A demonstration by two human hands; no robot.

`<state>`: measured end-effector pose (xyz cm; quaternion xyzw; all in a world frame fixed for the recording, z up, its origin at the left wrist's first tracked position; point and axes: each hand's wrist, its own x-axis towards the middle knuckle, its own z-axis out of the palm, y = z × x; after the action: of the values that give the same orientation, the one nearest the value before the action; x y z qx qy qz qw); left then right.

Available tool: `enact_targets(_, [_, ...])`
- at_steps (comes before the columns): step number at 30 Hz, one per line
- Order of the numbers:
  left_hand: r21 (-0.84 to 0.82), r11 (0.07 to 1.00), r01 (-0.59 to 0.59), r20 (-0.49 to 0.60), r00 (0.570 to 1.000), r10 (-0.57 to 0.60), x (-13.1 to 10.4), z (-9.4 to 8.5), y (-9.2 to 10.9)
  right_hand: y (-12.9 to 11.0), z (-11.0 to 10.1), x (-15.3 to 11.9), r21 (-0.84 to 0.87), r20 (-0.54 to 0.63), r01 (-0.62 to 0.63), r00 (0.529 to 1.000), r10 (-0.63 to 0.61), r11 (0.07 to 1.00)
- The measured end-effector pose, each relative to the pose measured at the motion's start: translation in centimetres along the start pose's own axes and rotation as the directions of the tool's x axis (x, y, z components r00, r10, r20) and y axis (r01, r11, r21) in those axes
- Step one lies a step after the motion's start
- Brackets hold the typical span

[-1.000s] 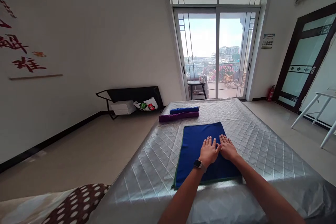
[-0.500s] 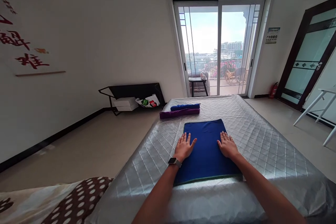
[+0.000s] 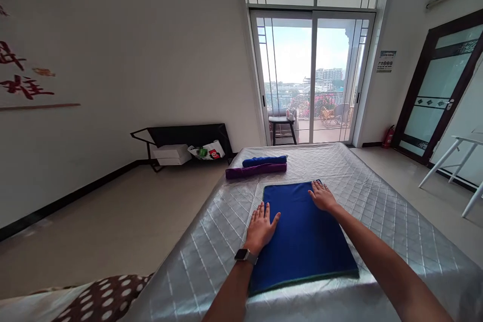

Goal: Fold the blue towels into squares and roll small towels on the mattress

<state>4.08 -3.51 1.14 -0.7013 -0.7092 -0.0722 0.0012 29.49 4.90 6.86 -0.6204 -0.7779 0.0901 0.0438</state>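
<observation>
A blue cloth with a dark green edge lies flat on the silver quilted bed cover. My left hand rests palm down over the cloth's left edge, fingers apart, a watch on the wrist. My right hand lies flat on the cloth's far right corner, its fingers stretched out. Neither hand grips anything. Beyond the cloth, a rolled purple cloth and a rolled blue cloth lie side by side.
A brown polka-dot blanket is at the near left. Against the wall stands a black rack with white boxes. A white-legged stand is at the right, and sliding glass doors are behind the bed.
My right hand has slid away from me to the cloth's far right corner. My left hand stays near the left edge. The camera view has tilted up slightly.
</observation>
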Motion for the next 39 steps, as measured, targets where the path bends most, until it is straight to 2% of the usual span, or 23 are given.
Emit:
enact_targets(4, [0.023, 1.0, -0.005, -0.032, 0.999, 0.006, -0.3, 0.3, -0.3, 1.1, 0.9, 2.4, 0.023, 0.021, -0.046, 0.999, 0.045, 0.999])
enact_targets(8, [0.019, 1.0, 0.023, -0.071, 0.997, -0.022, -0.4, 0.0, -0.9, 1.9, 2.1, 3.0, 0.03, 0.005, -0.068, 0.998, 0.068, 0.997])
enact_targets(11, [0.005, 1.0, -0.002, -0.1, 0.995, 0.003, -1.2, -0.6, -0.4, 2.0, 2.6, 3.2, 0.032, -0.01, -0.073, 0.997, 0.073, 0.997])
enact_targets(12, [-0.003, 0.999, -0.045, -0.101, 0.994, 0.045, -1.7, -0.8, 0.1, 2.0, 2.7, 3.2, 0.033, -0.01, -0.073, 0.997, 0.073, 0.997])
enact_targets(14, [-0.028, 0.978, -0.208, -0.102, 0.974, 0.204, -2.9, -1.3, 2.0, 1.9, 2.8, 3.3, 0.037, -0.01, -0.073, 0.997, 0.073, 0.997])
enact_targets(15, [-0.04, 0.948, -0.314, -0.107, 0.945, 0.309, -3.5, -1.6, 3.3, 1.9, 2.8, 3.3, 0.041, -0.013, -0.071, 0.997, 0.072, 0.997])
enact_targets(17, [-0.056, 0.861, -0.505, -0.129, 0.859, 0.495, -4.2, -2.1, 6.3, 1.9, 2.8, 3.3, 0.048, -0.023, -0.068, 0.997, 0.069, 0.997])
enact_targets(19, [-0.061, 0.795, -0.604, -0.153, 0.793, 0.59, -3.4, -2.5, 9.4, 1.8, 2.8, 3.3, 0.045, -0.03, -0.063, 0.997, 0.064, 0.997])
enact_targets(20, [-0.061, 0.789, -0.612, -0.16, 0.786, 0.597, -2.3, -2.6, 10.7, 1.9, 2.8, 3.3, 0.041, -0.031, -0.06, 0.998, 0.061, 0.997])
enact_targets(21, [-0.064, 0.8, -0.596, -0.161, 0.798, 0.581, -0.9, -2.6, 11.9, 1.9, 2.8, 3.2, 0.037, -0.031, -0.056, 0.998, 0.057, 0.998])
enact_targets(23, [-0.074, 0.866, -0.494, -0.138, 0.865, 0.482, 2.4, -2.2, 13.5, 2.0, 2.9, 3.2, 0.031, -0.03, -0.045, 0.998, 0.046, 0.998])
enact_targets(25, [-0.09, 0.927, -0.365, -0.084, 0.93, 0.358, 5.6, -1.6, 14.3, 2.1, 3.0, 3.3, 0.032, -0.03, -0.036, 0.999, 0.037, 0.999])
enact_targets(26, [-0.098, 0.943, -0.319, -0.057, 0.947, 0.315, 6.8, -1.2, 14.3, 2.2, 3.0, 3.4, 0.034, -0.03, -0.033, 0.999, 0.034, 0.999])
enact_targets(29, [-0.12, 0.959, -0.257, 0.0, 0.966, 0.259, 9.0, 0.0, 13.2, 2.3, 3.1, 3.5, 0.042, -0.028, -0.038, 0.999, 0.039, 0.998])
enact_targets(31, [-0.129, 0.967, -0.22, 0.028, 0.974, 0.225, 9.6, 0.4, 11.4, 2.1, 3.0, 3.4, 0.048, -0.022, -0.052, 0.998, 0.054, 0.997])
enact_targets(39, [-0.041, 0.999, -0.036, 0.061, 0.997, 0.038, 11.7, 0.8, -0.2, 1.6, 2.2, 3.0, 0.052, 0.006, -0.077, 0.997, 0.077, 0.996])
